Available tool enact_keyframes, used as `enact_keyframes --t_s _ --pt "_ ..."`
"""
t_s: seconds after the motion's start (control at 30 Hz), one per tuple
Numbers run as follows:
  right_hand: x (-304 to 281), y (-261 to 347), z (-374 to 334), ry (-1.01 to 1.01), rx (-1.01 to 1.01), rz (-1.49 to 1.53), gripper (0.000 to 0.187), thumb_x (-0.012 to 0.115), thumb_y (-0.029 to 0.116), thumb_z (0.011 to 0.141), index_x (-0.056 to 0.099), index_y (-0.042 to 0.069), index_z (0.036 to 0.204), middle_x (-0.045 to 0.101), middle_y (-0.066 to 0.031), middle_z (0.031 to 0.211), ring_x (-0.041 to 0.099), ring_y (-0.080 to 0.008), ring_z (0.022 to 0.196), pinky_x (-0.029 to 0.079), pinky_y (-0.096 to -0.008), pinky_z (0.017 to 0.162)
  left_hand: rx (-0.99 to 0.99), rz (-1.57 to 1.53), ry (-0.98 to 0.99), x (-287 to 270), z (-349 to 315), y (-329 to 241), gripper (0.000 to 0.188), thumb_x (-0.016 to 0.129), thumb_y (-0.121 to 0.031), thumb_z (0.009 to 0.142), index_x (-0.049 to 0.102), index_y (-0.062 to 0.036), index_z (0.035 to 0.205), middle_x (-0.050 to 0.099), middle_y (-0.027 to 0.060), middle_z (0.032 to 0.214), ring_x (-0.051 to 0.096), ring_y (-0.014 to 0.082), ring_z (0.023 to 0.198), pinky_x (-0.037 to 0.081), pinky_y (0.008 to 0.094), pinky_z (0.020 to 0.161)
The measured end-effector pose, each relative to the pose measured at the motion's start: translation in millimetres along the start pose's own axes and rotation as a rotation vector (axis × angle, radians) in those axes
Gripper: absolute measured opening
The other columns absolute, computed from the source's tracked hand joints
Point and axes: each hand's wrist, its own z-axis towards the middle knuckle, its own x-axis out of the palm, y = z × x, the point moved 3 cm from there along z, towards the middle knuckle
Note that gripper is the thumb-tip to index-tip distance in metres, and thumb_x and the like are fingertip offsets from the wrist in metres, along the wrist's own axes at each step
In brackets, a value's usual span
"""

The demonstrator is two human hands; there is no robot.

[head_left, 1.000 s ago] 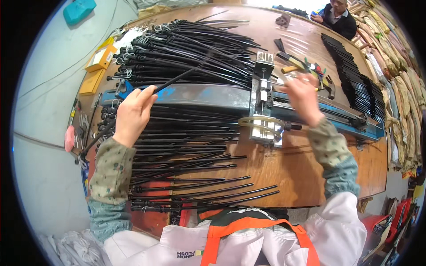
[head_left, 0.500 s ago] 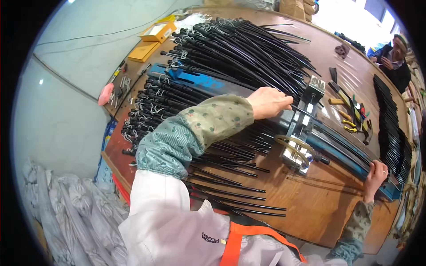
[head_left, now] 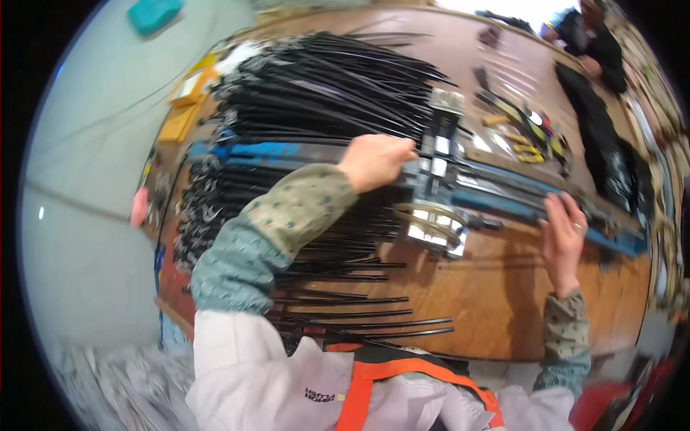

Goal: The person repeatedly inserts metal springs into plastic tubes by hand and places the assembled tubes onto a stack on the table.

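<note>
A long blue metal rail (head_left: 481, 205) crosses the bench, with an upright metal clamp block (head_left: 435, 167) fixed across it. My left hand (head_left: 377, 161) is closed just left of this block, its fingertips pinching a thin black rod that runs toward the block. To the right of the block my right hand (head_left: 564, 233) rests at the rail's near side. Its fingers are bent over the dark bars lying along the rail; blur hides what they grip. A brass-coloured ring (head_left: 431, 221) sits around the block's near end, beside a black knob (head_left: 491, 224).
Bundles of black rods (head_left: 323, 79) with looped ends lie behind and in front of the rail. Pliers and hammers, one yellow-handled (head_left: 528, 152), lie behind it. Yellow boxes (head_left: 178, 122) stand at left. Another person (head_left: 596, 43) sits at far right beside a dark pile (head_left: 593, 129).
My right hand has moved left along the rail, away from its right end. My left hand stays close to the clamp block. The whole view has shifted and blurred.
</note>
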Motion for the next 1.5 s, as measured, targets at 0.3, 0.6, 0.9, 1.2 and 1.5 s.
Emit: enact_keyframes --t_s 0.3,0.6,0.9,1.2,1.5 --pt "8.8 52.6 -12.8 0.062 0.004 0.137 0.036 0.078 0.018 0.087 0.071 0.007 0.12 0.074 -0.0052 0.098 0.064 -0.0268 0.099 0.041 -0.0417 0.085 -0.037 0.002 0.06 3.9 9.9 -6.9 0.021 0.061 -0.027 0.101 0.057 -0.0101 0.089 0.069 0.0105 0.08 0.069 0.0364 0.077 0.053 0.0485 0.063" --pt "50.7 65.4 -2.1 0.102 0.082 0.48 0.022 0.075 0.011 0.088 0.068 0.008 0.108 0.064 -0.0068 0.088 0.06 -0.0289 0.089 0.041 -0.0406 0.08 -0.019 0.04 0.005 3.7 0.5 -7.9 0.016 0.061 -0.021 0.1 0.058 -0.0089 0.09 0.066 0.0154 0.078 0.067 0.0399 0.076 0.05 0.0507 0.062" --pt "52.9 53.5 -16.5 0.338 0.095 0.442 0.03 0.075 0.019 0.088 0.068 0.008 0.115 0.065 -0.0097 0.094 0.059 -0.032 0.09 0.044 -0.0429 0.084 0.235 0.116 -0.141 15.4 6.9 -2.8 0.018 0.065 -0.024 0.099 0.055 -0.0107 0.092 0.06 0.0104 0.076 0.064 0.0346 0.072 0.049 0.0459 0.061" --pt "44.0 113.0 -72.9 0.331 -0.074 0.238 0.024 0.073 0.014 0.084 0.066 0.009 0.107 0.059 -0.009 0.093 0.058 -0.0296 0.094 0.049 -0.0423 0.081 0.202 0.619 -0.536 -28.3 -25.6 47.3 0.028 0.073 -0.022 0.091 0.068 -0.017 0.118 0.068 0.0054 0.105 0.064 0.0266 0.101 0.042 0.0492 0.09" --pt "34.1 156.0 -62.9 0.526 -0.188 0.477 0.029 0.067 0.003 0.086 0.068 0.006 0.115 0.057 -0.0135 0.088 0.06 -0.0341 0.084 0.05 -0.0438 0.072 -0.197 -0.088 0.198 39.9 -251.0 -213.5 0.019 0.07 -0.031 0.088 0.064 -0.0149 0.095 0.053 0.0036 0.095 0.052 0.0245 0.095 0.035 0.0446 0.082"
